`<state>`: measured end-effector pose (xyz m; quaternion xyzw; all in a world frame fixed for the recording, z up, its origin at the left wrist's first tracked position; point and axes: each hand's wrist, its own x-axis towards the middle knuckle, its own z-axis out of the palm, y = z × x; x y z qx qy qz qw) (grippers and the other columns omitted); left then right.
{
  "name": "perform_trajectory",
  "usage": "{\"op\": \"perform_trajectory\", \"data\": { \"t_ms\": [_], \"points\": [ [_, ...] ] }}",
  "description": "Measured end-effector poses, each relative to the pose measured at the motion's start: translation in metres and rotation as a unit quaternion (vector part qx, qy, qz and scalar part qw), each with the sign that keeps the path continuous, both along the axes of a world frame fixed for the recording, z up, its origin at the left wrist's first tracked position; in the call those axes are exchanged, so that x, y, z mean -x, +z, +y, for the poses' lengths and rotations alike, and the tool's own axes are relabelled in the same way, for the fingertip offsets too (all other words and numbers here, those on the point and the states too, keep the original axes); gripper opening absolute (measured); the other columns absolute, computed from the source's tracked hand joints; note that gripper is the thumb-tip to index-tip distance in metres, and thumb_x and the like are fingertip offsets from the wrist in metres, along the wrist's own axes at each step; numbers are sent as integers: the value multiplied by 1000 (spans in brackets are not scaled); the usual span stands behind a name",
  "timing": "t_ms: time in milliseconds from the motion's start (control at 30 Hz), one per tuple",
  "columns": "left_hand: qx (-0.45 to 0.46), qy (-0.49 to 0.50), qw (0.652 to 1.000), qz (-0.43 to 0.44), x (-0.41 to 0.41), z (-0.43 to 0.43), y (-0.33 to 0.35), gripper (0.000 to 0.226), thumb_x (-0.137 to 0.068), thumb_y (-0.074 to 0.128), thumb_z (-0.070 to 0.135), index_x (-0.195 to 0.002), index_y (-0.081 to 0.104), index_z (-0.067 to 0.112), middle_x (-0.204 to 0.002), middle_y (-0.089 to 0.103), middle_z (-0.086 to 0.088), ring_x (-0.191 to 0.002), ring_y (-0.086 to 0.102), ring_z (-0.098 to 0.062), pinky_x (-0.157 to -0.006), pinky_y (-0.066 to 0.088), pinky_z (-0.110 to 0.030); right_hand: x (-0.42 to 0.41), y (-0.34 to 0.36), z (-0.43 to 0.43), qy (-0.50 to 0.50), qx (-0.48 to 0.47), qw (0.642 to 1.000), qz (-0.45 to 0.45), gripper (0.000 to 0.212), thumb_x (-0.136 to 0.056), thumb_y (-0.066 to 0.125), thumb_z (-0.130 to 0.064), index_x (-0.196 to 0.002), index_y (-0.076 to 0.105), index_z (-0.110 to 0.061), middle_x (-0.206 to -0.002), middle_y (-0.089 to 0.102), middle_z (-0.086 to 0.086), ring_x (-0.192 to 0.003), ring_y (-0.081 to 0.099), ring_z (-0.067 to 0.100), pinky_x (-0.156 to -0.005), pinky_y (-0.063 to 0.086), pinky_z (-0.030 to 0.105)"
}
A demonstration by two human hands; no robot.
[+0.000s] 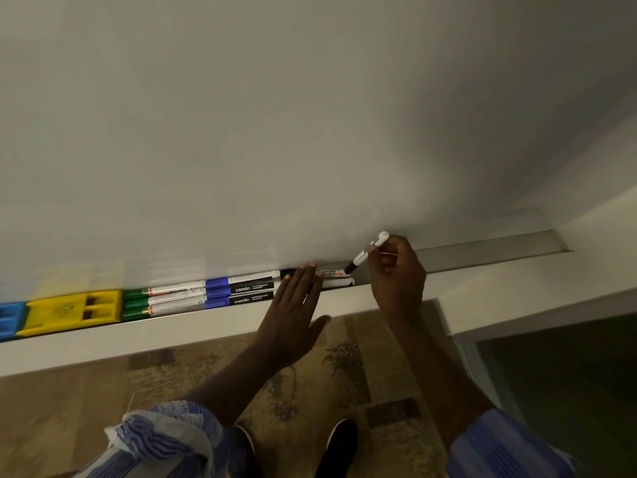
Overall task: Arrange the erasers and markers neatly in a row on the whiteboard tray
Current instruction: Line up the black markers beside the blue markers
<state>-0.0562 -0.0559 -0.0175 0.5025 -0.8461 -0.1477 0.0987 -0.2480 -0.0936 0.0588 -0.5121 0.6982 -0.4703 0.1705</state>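
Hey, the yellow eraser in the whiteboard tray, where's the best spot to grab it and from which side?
Grip the yellow eraser across its long sides, coming from above and the open front of the tray. Its ends are probably blocked: the blue eraser sits at one end and the green markers at the other.

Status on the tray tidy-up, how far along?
Mostly done. Blue eraser, yellow eraser, green markers and blue markers already lie end to end in the tray. In hand: the right hand holds a tilted black marker above the tray, while the left hand lies flat over the black markers. Left: lay that marker down.
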Motion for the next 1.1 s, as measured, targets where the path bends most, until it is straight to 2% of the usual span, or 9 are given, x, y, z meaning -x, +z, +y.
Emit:
{"op": "perform_trajectory", "data": {
  "t_ms": [67,100,200,300,433,700,867,1033,1100],
  "points": [
    [1,43,996,72,12,-8,17,69,-102,48,41,-158,22,8,-164,25,-15,-152,20,-31,-122,24,-44,-11,0,2,-34,-62,990,-118,9,-91,66,-28,-96,65,-21,-87,68,-15,-81,66,2,-69,46,4],
    [15,58,993,104,18,-14,26,65,-101,55,34,-154,31,6,-157,38,-17,-145,34,-32,-117,33,-44,-15,-2,1,-40,-94,974,-201,12,-91,66,-28,-98,66,-18,-91,71,-8,-84,70,9,-73,52,13],
    [67,75,987,127,29,-34,45,45,-92,63,8,-136,54,0,-126,60,-18,-106,57,-34,-88,53,-46,-24,-1,0,-35,-147,878,-454,13,-93,64,-18,-101,66,-8,-97,74,12,-86,74,25,-76,60,36],
    [95,64,988,107,24,-47,49,38,-78,65,-8,-115,66,-1,-104,64,-18,-88,58,-37,-73,52,-44,-26,-4,-2,-28,-155,836,-525,14,-94,62,-13,-106,62,-6,-95,73,15,-83,74,27,-77,61,38],
    [144,40,988,44,14,-46,39,36,-77,72,-3,-112,67,0,-102,64,-18,-90,61,-36,-70,52,-42,-23,-14,-6,-66,-156,881,-443,19,-91,65,-10,-109,61,-14,-99,71,12,-77,74,22,-65,60,31],
    [133,52,990,-12,5,-31,15,37,-92,61,10,-128,59,2,-121,58,-18,-109,54,-33,-89,52,-46,-19,-39,-10,-89,-205,922,-315,17,-86,72,-22,-102,69,-17,-93,73,15,-70,62,19,-68,56,35],
    [84,64,994,-35,-5,-20,9,54,-92,64,34,-137,53,5,-133,54,-14,-120,51,-32,-98,51,-47,-24,-40,-11,-63,-216,960,-169,21,-91,65,-28,-105,72,-15,-98,75,8,-88,70,26,-87,57,47],
    [62,75,994,-41,-10,-14,8,63,-93,65,38,-142,49,1,-139,53,-18,-125,52,-35,-102,49,-47,-29,-39,-3,-42,-200,978,-30,28,-93,63,-22,-117,69,-9,-115,72,10,-107,67,26,-91,44,24],
    [55,73,995,-44,-10,-11,7,64,-95,62,40,-144,47,1,-143,50,-18,-129,50,-35,-105,47,-48,-31,-39,-1,-30,-204,978,8,31,-95,62,-21,-122,66,-7,-121,69,12,-112,64,26,-90,42,22]
  ]
}}
